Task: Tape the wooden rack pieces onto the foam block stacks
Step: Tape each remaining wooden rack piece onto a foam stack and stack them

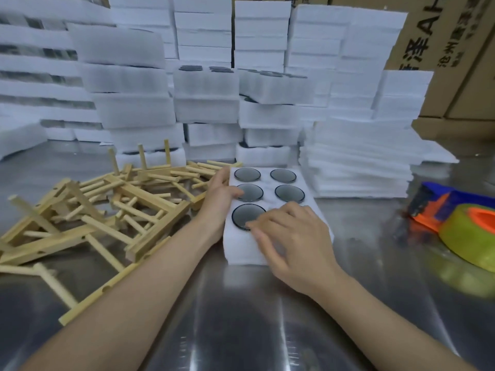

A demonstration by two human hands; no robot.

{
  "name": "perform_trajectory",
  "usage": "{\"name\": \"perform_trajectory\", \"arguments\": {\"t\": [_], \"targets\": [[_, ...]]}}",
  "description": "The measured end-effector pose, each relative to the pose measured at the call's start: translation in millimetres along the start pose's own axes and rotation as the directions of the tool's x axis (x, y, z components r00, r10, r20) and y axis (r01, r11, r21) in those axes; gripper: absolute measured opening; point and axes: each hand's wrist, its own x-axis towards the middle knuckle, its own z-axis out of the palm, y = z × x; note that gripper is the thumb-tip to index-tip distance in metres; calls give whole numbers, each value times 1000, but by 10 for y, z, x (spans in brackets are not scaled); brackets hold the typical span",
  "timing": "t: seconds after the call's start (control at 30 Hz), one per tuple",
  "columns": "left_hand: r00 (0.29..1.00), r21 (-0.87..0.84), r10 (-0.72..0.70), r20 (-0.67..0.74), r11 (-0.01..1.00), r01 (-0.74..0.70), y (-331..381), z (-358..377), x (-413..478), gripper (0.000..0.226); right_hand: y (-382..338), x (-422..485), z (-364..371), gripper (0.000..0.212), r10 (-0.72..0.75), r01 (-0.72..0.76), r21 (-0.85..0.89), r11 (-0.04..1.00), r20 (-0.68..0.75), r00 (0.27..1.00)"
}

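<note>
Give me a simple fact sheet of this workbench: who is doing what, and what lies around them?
Worker: a person with bare forearms
Left hand: holds the left edge of the foam block, thumb on top
Right hand: rests on the block's near top
In the block: five dark round discs showing
Left of it: pile of wooden rack pieces
Right of it: tape dispenser with a yellow-green roll
Behind: foam stacks, cardboard boxes
Taping: not yet begun
</note>
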Motion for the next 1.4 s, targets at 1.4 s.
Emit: {"name": "perform_trajectory", "arguments": {"t": [1.4], "targets": [[996, -146, -60, -66, 988, 50, -93, 63, 104, 43, 1749, 422, 192, 28, 455, -587, -157, 794, -486, 746]]}}
